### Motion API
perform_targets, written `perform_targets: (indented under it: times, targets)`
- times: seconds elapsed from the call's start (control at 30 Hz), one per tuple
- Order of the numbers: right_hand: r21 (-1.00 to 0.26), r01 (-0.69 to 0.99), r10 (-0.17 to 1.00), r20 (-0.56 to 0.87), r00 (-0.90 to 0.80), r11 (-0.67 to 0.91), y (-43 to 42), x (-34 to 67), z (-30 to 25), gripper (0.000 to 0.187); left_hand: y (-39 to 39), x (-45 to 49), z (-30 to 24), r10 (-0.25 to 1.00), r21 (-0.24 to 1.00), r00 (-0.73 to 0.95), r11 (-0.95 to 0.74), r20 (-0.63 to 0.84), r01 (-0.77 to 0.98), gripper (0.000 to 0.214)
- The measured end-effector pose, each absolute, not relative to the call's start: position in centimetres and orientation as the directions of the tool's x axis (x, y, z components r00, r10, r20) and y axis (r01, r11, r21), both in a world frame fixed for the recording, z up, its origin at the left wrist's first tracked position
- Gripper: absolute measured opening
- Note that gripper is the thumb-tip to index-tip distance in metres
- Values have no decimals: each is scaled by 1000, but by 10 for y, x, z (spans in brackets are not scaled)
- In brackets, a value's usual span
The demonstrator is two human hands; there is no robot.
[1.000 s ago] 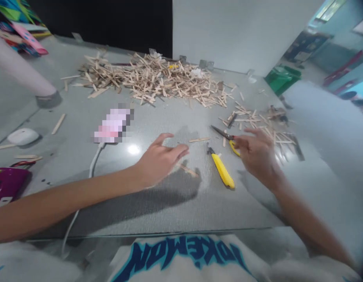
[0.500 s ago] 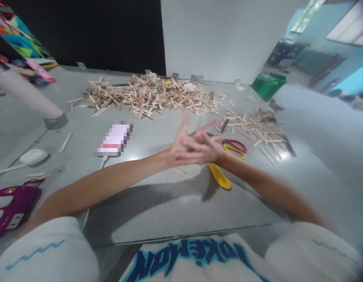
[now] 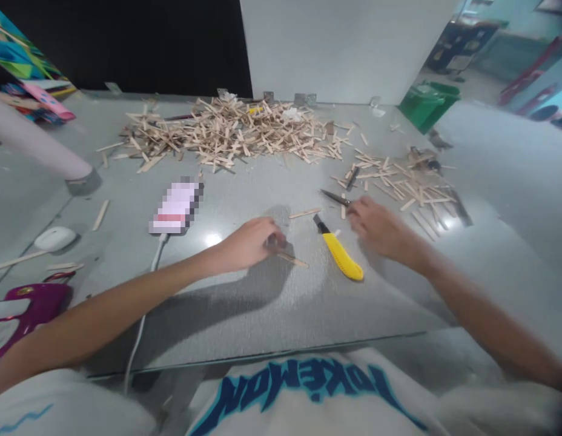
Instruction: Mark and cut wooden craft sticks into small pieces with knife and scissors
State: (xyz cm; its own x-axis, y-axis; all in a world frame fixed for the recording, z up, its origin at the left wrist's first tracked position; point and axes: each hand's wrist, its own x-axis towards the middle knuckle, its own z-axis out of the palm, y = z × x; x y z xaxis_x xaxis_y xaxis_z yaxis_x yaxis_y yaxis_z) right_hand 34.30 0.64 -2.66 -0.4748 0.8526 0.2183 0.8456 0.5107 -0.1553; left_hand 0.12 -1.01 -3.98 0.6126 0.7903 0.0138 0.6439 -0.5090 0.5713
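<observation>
Covering hand: the right hand (image 3: 378, 227) is just right of the yellow utility knife (image 3: 343, 257), its bent fingers over the handle end of the scissors (image 3: 335, 197); whether it grips them, I cannot tell.
Scissors: blades beyond the knife's black end, points turned away and leftward.
Left hand (image 3: 249, 242): left of the knife, fingers curled down with a narrow gap to the thumb; the tips are shadowed, so I cannot tell if they hold anything.
Flat wooden stick (image 3: 297, 261): left of the knife, beside the left fingertips.
Second stick (image 3: 303, 213): just left of the knife's black end.
Table (image 3: 254, 194): grey, the knife lying flat on it.
Phone (image 3: 176, 206): pixelated, well left of the knife, a white cable (image 3: 155, 257) at its near end.
Stick heap (image 3: 244, 130): well beyond the knife.
Stick scatter (image 3: 394, 178): beyond the knife, to its right.
Earbud case (image 3: 56, 238): white, far left of the knife.
</observation>
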Motion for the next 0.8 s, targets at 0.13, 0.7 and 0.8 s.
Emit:
perform_targets:
  times: [0.13,0.7,0.8]
  targets:
    - [-72,871,873,56,-484,487,-35,311,-36,41,-28,4,-51,775,540,631,-529,-7,655,17]
    - [-448,736,806,-54,-589,507,-26,326,-15,29,-7,2,-38,774,775,583,-204,-246,599,23]
    - [-458,713,769,-92,-633,532,-27,328,-22,28,-3,4,-43,751,787,595,-170,-286,593,27]
